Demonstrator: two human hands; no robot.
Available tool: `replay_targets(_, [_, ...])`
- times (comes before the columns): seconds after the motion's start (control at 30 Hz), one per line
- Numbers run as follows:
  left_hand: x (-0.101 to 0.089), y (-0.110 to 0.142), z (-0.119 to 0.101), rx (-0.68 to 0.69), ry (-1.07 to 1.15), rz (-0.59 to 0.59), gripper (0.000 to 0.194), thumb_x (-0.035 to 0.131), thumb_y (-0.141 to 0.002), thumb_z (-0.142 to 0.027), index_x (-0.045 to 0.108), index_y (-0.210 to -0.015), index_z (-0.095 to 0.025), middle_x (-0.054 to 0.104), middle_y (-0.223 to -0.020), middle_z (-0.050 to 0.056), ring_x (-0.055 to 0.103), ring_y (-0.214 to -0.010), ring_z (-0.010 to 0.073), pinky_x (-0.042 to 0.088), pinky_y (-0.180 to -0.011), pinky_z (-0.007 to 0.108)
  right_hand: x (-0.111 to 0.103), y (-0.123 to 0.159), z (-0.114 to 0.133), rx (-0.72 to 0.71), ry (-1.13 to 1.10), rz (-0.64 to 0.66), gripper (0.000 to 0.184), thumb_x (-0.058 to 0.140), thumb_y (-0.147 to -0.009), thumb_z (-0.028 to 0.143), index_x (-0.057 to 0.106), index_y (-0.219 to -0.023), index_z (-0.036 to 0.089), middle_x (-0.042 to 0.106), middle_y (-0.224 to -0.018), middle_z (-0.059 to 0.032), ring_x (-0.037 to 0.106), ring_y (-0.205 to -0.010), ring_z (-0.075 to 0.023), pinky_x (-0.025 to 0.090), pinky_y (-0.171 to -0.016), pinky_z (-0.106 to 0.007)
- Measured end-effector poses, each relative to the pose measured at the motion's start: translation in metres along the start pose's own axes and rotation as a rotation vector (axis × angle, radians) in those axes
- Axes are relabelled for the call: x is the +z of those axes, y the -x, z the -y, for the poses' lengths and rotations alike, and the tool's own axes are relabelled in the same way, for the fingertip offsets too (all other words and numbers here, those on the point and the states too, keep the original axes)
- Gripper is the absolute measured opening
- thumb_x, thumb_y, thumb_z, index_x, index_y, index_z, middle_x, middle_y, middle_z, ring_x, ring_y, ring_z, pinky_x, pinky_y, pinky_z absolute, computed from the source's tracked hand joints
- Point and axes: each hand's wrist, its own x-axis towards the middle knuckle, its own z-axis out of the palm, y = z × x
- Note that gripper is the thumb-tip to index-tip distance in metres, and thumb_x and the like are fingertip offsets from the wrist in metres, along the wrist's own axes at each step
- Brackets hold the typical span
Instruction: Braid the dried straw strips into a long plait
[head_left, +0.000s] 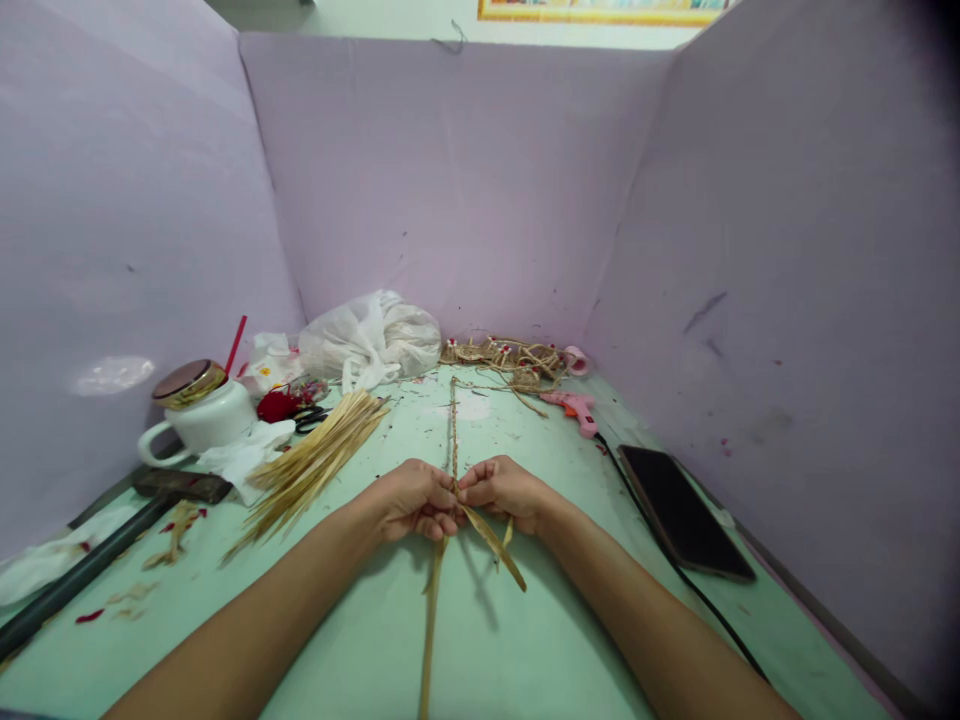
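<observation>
A thin straw braid (454,430) runs away from me along the middle of the table. At its near end my left hand (420,500) pinches the braid from the left, fingers curled. Facing it, my right hand (502,492) pinches the same spot from the right, the fingertips of both hands almost touching. Loose flat straw strands hang from the pinch: one strand (495,548) slants to the lower right, and another strand (430,630) trails down toward me. The exact crossing of the strands is hidden by my fingers.
Left stand a straw bundle (322,460), a hammer (184,487) and a white mug (214,422). A plastic bag (375,335) and braided pieces (525,360) lie at the back. On the right are a pink glue gun (576,410), its black cord and a phone (682,510). Purple panels enclose the table.
</observation>
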Motion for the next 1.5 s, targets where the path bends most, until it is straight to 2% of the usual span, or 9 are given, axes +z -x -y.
replay_targets(0.2, [0.004,-0.003,0.004,0.027,-0.123,-0.138,0.007,0.055,-0.058,-0.014,0.053,-0.054,-0.008,0.056,-0.048,0.005,0.052,-0.038,0.0113,0.039,-0.032,0.019,0.000,0.000,0.000,-0.117,0.198,-0.047,0.010,0.059,-0.050,0.006,0.055,-0.057,0.013,0.053,-0.046,0.0046,0.042,-0.041,-0.0041,0.028,-0.041,-0.016])
replay_targets(0.37, [0.004,-0.005,0.008,0.058,-0.187,-0.142,0.007,0.053,-0.055,-0.015,0.050,-0.050,-0.010,0.054,-0.044,0.004,0.050,-0.034,0.0117,0.038,-0.032,0.021,-0.001,-0.007,-0.008,-0.200,0.401,-0.093,0.009,0.059,-0.050,0.009,0.056,-0.057,0.014,0.054,-0.049,0.0032,0.045,-0.047,-0.0066,0.032,-0.044,-0.017])
replay_targets(0.47, [0.005,-0.005,0.006,0.082,-0.244,-0.175,0.006,0.052,-0.054,-0.016,0.051,-0.052,-0.011,0.054,-0.045,0.003,0.047,-0.032,0.0100,0.028,-0.028,0.018,-0.001,-0.009,-0.009,-0.204,0.428,-0.101,0.008,0.059,-0.051,0.011,0.057,-0.058,0.013,0.055,-0.049,0.0025,0.045,-0.047,-0.0066,0.032,-0.043,-0.017])
replay_targets(0.57, [0.005,-0.007,0.005,0.135,-0.296,-0.321,0.009,0.055,-0.054,-0.020,0.054,-0.058,-0.011,0.048,-0.040,-0.002,0.037,-0.028,0.0058,0.016,-0.027,0.017,0.002,-0.007,-0.008,-0.191,0.419,-0.116,0.006,0.059,-0.051,0.011,0.058,-0.057,0.013,0.052,-0.046,0.0034,0.042,-0.044,-0.0055,0.030,-0.042,-0.017])
replay_targets(0.63, [0.003,-0.009,0.005,0.136,-0.296,-0.397,0.010,0.056,-0.054,-0.022,0.054,-0.059,-0.013,0.040,-0.034,-0.005,0.030,-0.027,0.0042,0.014,-0.029,0.017,0.005,-0.005,-0.005,-0.163,0.409,-0.126,0.005,0.059,-0.052,0.011,0.057,-0.056,0.014,0.049,-0.042,0.0047,0.038,-0.040,-0.0048,0.028,-0.039,-0.017])
replay_targets(0.8, [-0.001,-0.015,0.008,0.128,-0.199,-0.332,0.012,0.056,-0.054,-0.022,0.053,-0.061,-0.013,0.038,-0.034,-0.006,0.027,-0.030,0.0037,0.011,-0.031,0.017,0.002,0.002,0.004,-0.106,0.304,-0.050,0.007,0.061,-0.056,0.013,0.055,-0.055,0.013,0.053,-0.046,0.0029,0.040,-0.038,-0.0047,0.028,-0.037,-0.017])
replay_targets(1.03, [-0.002,-0.017,0.008,0.113,-0.192,-0.296,0.012,0.056,-0.053,-0.021,0.052,-0.061,-0.013,0.038,-0.035,-0.006,0.028,-0.031,0.0038,0.012,-0.031,0.017,-0.001,0.002,0.005,-0.034,0.126,-0.099,0.008,0.055,-0.066,0.014,0.057,-0.059,0.012,0.050,-0.041,0.0030,0.040,-0.036,-0.0054,0.029,-0.037,-0.018])
replay_targets(1.3, [0.000,-0.019,0.008,0.116,-0.254,-0.343,0.008,0.054,-0.051,-0.018,0.054,-0.056,-0.011,0.045,-0.038,-0.002,0.032,-0.030,0.0049,0.016,-0.030,0.018,0.005,-0.009,-0.007,-0.162,0.041,-0.170,0.002,0.059,-0.058,0.011,0.057,-0.059,0.011,0.050,-0.042,0.0047,0.037,-0.038,-0.0036,0.029,-0.041,-0.017])
replay_targets(1.5, [-0.001,-0.023,0.008,0.134,-0.266,-0.365,0.008,0.053,-0.050,-0.016,0.055,-0.057,-0.012,0.046,-0.039,-0.002,0.035,-0.029,0.0062,0.018,-0.030,0.019,0.006,-0.007,-0.004,-0.147,0.079,-0.166,0.007,0.055,-0.055,0.007,0.053,-0.055,0.014,0.045,-0.037,0.0061,0.034,-0.034,-0.0045,0.025,-0.037,-0.018])
